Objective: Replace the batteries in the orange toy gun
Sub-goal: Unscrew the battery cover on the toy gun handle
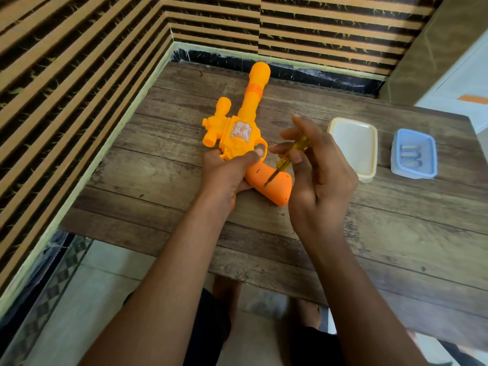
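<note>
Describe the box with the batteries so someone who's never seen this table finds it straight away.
On the wooden table, look right of the toy gun, where two shallow plastic tubs sit side by side. It is the blue tub, the one farther right. Only it holds batteries; its neighbour is a white tub.

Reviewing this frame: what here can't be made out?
Head view, all items.
- The screw under the screwdriver tip on the grip: too small to tell how far out.
- Trigger of the toy gun: covered by the left hand.
- The batteries in the blue container: blurred, type unreadable.
- The white container: too washed out to show any contents.
</note>
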Tool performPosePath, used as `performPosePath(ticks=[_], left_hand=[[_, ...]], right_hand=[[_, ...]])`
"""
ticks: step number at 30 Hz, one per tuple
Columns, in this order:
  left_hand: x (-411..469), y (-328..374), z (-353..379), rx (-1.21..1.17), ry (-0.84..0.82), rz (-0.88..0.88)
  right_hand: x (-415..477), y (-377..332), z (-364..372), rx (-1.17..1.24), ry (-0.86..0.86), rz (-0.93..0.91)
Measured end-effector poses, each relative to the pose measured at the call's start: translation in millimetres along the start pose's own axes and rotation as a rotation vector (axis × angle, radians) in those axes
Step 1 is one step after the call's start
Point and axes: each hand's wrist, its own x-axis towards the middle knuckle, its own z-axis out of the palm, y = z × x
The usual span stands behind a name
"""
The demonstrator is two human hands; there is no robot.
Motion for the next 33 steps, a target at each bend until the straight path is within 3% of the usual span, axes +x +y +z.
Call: performPosePath(ticks=[5, 9, 17, 27, 33], left_hand=[[-2.5, 1.7, 0.2, -0.007, 0.013, 0.002], [-3.5, 3.4, 1.8, 0.004, 0.036, -0.005], [-6.0, 4.7, 4.4, 0.014, 0.065, 0.001], [-6.9, 9.0, -2.7, -0.006, 0.086, 0.006], [-4.6, 7.9, -3.9, -0.007, 0.069, -0.009]], right_hand=[[0.3, -3.8, 0.2, 0.019, 0.072, 0.011], [8.2, 7.0, -0.2, -0.109, 0.081, -0.062], [14.3, 60.6, 6.7, -0.312, -0.172, -0.242], [15.6, 83.2, 6.5, -0.456, -0.509, -0.234], [15.6, 82.1, 6.4, -0.525, -0.612, -0.199]])
